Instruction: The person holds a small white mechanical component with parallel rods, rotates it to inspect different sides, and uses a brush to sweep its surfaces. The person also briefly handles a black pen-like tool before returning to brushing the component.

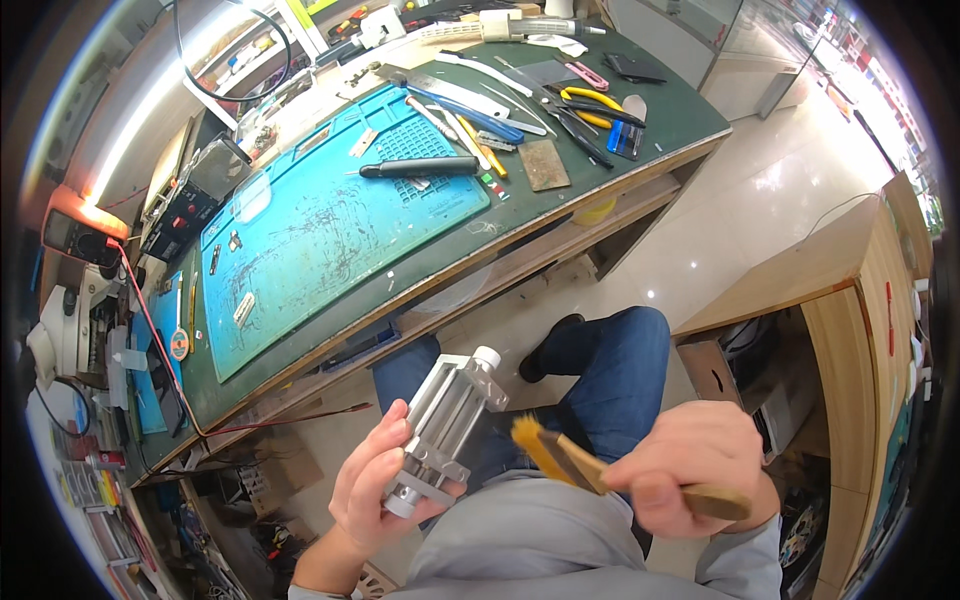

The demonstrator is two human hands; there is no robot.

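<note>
Metal fixture [447,420] held, brush [572,460] held, blue mat [310,265]

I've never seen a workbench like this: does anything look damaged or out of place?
The blue work mat looks worn: dark scuff marks streak its middle. The metal fixture in the left hand and brush in the right hand show no obvious damage.

Brush handle [722,502] partly hidden by right fingers [655,490], left fingers [378,455] partly behind metal frame [447,420]
</note>
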